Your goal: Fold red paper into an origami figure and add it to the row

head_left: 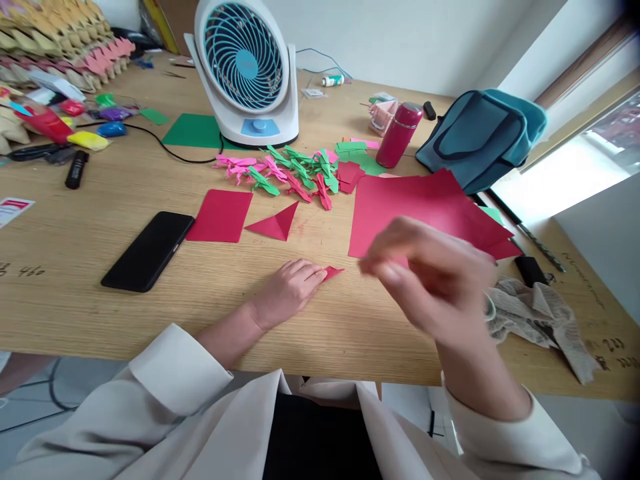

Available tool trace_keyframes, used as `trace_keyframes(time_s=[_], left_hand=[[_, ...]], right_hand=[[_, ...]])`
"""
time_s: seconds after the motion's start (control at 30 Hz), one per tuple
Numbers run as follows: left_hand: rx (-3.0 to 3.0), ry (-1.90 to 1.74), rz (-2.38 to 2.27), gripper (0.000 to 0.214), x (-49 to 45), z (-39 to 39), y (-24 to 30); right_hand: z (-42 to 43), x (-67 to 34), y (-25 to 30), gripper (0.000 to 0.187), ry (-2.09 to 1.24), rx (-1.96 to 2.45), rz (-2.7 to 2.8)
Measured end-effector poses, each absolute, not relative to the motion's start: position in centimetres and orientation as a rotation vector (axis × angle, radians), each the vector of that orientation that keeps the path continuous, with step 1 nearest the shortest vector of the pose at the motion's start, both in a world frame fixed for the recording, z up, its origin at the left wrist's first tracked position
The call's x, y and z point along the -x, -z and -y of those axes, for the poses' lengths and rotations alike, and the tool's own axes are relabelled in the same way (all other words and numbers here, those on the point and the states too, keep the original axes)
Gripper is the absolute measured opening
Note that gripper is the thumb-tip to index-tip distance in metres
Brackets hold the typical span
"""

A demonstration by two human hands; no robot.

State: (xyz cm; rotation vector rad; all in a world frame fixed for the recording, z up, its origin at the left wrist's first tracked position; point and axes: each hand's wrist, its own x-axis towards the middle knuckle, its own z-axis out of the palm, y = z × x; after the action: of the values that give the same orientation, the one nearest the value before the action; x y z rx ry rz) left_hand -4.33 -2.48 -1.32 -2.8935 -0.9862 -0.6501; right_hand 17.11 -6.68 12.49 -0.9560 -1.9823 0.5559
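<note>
"What's the left hand holding?"
"A small, pointed red paper fold, down on the wood-grain table."
"And the right hand?"
"Raised, thumb and fingers pinched together; blur hides whether anything's between."
"Writing?"
"'460' on the tabletop, near one smooth black phone."

We saw a small folded red paper, partly covered, its tip pointing right, just below frame centre.
</note>
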Motion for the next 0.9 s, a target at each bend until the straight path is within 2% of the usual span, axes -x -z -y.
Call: trace_keyframes(time_s=[0.1, 0.17, 0.27, 0.53, 0.67, 0.9], left_hand=[[2.889, 0.707, 1.008, 0.025, 4.2, 2.4, 1.4], [2.900, 0.749, 1.033, 0.024, 4.2, 2.3, 1.6], [2.921, 0.781, 1.059, 0.025, 4.2, 2.2, 1.6], [2.979, 0.777, 1.124, 0.019, 4.2, 2.1, 1.1], [2.953, 0.740, 1.160, 0.016, 4.1, 2.1, 1.1], [2.917, 0.721, 1.172, 0.015, 4.0, 2.3, 1.0]], right_hand=[[2.7, -17.7, -6.4, 0.008, -0.538, 1.040, 2.079], [1.4, -18.1, -3.0, 0.010, -0.602, 1.011, 2.239], [1.1, -18.5, -0.5, 0.016, -0.496, 0.977, 2.464], [1.1, -18.2, 0.5, 0.018, 0.021, 0.935, 2.676], [1.3, -17.8, 0.7, 0.019, 0.069, 0.948, 2.663], [1.8, -17.5, 0.9, 0.018, -0.046, 1.023, 2.597]])
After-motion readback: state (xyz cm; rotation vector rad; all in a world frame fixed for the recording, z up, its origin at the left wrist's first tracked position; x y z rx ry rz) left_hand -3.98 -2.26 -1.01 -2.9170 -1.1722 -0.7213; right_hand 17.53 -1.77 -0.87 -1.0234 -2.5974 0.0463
